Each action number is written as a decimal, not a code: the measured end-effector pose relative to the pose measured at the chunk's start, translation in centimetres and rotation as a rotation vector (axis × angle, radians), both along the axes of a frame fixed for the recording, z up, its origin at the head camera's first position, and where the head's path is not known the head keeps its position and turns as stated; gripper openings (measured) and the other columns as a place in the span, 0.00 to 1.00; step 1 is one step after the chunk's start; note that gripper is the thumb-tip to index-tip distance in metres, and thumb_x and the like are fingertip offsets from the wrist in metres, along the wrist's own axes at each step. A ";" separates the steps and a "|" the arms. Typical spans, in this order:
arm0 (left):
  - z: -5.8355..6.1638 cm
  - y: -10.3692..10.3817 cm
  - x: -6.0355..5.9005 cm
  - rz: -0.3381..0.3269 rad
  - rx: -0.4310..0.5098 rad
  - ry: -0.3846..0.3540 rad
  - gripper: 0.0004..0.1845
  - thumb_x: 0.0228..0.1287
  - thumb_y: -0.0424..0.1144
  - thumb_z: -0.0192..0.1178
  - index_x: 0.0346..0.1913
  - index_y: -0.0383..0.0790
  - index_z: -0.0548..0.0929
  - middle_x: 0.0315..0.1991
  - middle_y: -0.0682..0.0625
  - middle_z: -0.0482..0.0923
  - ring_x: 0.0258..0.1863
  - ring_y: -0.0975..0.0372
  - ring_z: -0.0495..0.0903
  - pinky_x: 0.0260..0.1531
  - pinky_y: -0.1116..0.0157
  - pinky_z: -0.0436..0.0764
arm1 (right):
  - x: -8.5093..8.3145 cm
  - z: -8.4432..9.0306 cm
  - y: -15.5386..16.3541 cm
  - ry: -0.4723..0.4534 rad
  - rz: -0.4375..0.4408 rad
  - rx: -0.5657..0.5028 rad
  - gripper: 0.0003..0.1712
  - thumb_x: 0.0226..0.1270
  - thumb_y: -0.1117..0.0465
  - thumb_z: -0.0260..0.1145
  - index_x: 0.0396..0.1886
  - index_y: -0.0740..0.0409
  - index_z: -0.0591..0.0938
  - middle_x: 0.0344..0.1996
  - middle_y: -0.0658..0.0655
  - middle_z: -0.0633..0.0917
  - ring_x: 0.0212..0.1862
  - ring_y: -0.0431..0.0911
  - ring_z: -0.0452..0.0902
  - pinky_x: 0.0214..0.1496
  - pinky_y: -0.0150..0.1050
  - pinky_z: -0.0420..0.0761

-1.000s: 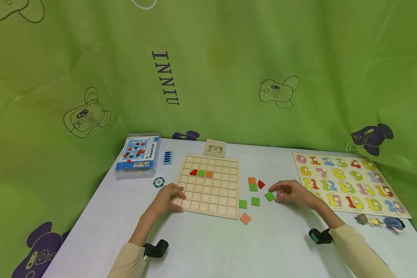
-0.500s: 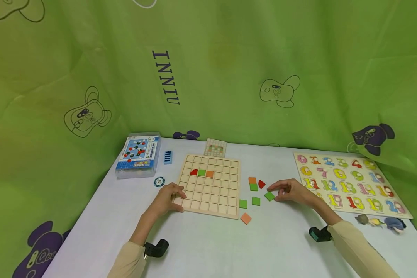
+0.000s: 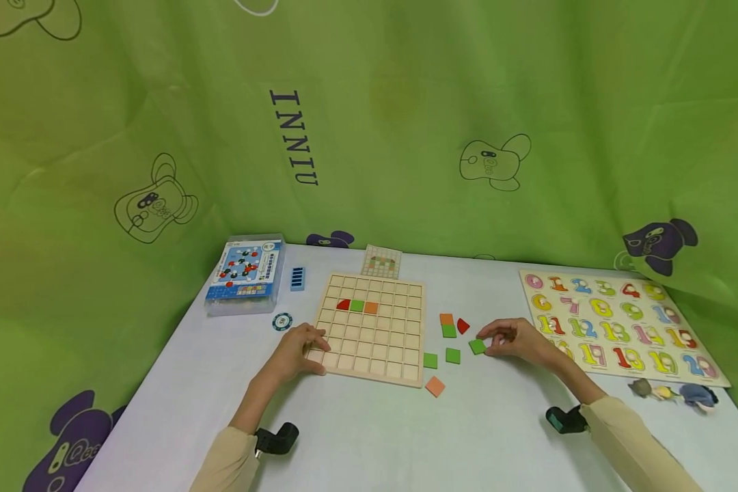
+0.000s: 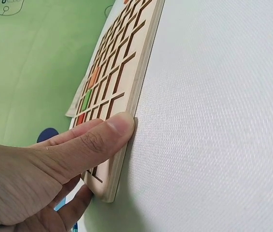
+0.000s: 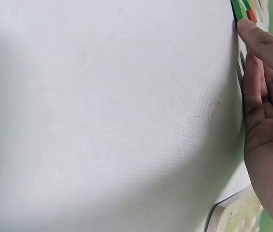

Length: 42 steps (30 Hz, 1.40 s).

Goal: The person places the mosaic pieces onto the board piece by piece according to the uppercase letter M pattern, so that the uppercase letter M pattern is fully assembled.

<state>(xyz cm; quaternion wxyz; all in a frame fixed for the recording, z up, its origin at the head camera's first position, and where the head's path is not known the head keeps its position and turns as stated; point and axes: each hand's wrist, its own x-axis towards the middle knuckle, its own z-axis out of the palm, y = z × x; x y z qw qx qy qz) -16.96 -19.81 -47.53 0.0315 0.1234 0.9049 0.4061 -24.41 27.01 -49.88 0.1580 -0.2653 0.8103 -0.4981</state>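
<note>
My left hand (image 3: pixel 296 350) holds the near left corner of a wooden grid board (image 3: pixel 369 335). In the left wrist view its thumb (image 4: pixel 119 124) lies along the board's front edge. Set in one row of the board are a red quarter-circle tile (image 3: pixel 343 305), a green square tile (image 3: pixel 357 306) and an orange square tile (image 3: pixel 371 308). To the right of the board, my right hand (image 3: pixel 516 339) pinches another green square tile (image 3: pixel 477 347) at its right side, low over the table. The right wrist view has the thumb (image 5: pixel 246 25) against that tile's edge.
Loose tiles lie between board and right hand: green (image 3: pixel 452 355), orange (image 3: pixel 434 387), red (image 3: pixel 462 326) and others. Behind the board is a pattern card (image 3: pixel 381 262). A number puzzle board (image 3: pixel 615 321) lies right; a boxed set (image 3: pixel 244 276) and poker chip (image 3: pixel 281 322) lie left.
The right fingertips have shifted very slightly on the green tile, which has turned a little. The left hand and the board have stayed in place.
</note>
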 end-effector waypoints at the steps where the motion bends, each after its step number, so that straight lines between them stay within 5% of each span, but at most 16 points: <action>1: 0.0 0.0 0.0 -0.002 -0.002 0.001 0.17 0.35 0.26 0.77 0.33 0.33 0.85 0.47 0.37 0.78 0.51 0.44 0.74 0.56 0.48 0.73 | 0.1 -0.1 0.1 -0.007 -0.020 -0.004 0.17 0.56 0.68 0.71 0.46 0.68 0.82 0.38 0.63 0.84 0.31 0.39 0.76 0.32 0.27 0.77; 6: -0.1 0.0 -0.1 -0.011 0.005 0.005 0.17 0.34 0.27 0.78 0.33 0.33 0.85 0.45 0.38 0.78 0.51 0.43 0.74 0.55 0.47 0.73 | 1.0 -0.5 0.6 -0.044 -0.114 -0.060 0.18 0.60 0.68 0.68 0.49 0.71 0.80 0.42 0.65 0.84 0.36 0.39 0.81 0.39 0.28 0.81; 13: 0.1 0.1 -0.1 0.005 -0.022 -0.010 0.17 0.35 0.28 0.78 0.33 0.34 0.85 0.47 0.38 0.78 0.51 0.44 0.74 0.56 0.48 0.73 | 1.6 -1.1 0.3 0.048 -0.143 -0.159 0.15 0.60 0.74 0.65 0.48 0.76 0.78 0.39 0.71 0.83 0.36 0.37 0.83 0.38 0.27 0.82; 31: 0.2 0.1 0.0 0.013 0.003 -0.015 0.16 0.35 0.25 0.77 0.33 0.33 0.85 0.47 0.37 0.77 0.52 0.43 0.74 0.56 0.49 0.73 | 3.6 -0.9 -1.6 0.101 -0.410 -0.214 0.18 0.59 0.73 0.67 0.49 0.77 0.78 0.46 0.75 0.81 0.39 0.32 0.81 0.40 0.24 0.80; 42: 0.3 0.1 0.2 0.002 -0.001 0.009 0.17 0.34 0.26 0.77 0.33 0.33 0.85 0.46 0.37 0.78 0.51 0.43 0.74 0.55 0.48 0.74 | 3.6 -0.3 -3.2 0.095 -0.457 -0.244 0.18 0.59 0.74 0.66 0.49 0.77 0.78 0.46 0.75 0.80 0.38 0.33 0.81 0.40 0.24 0.81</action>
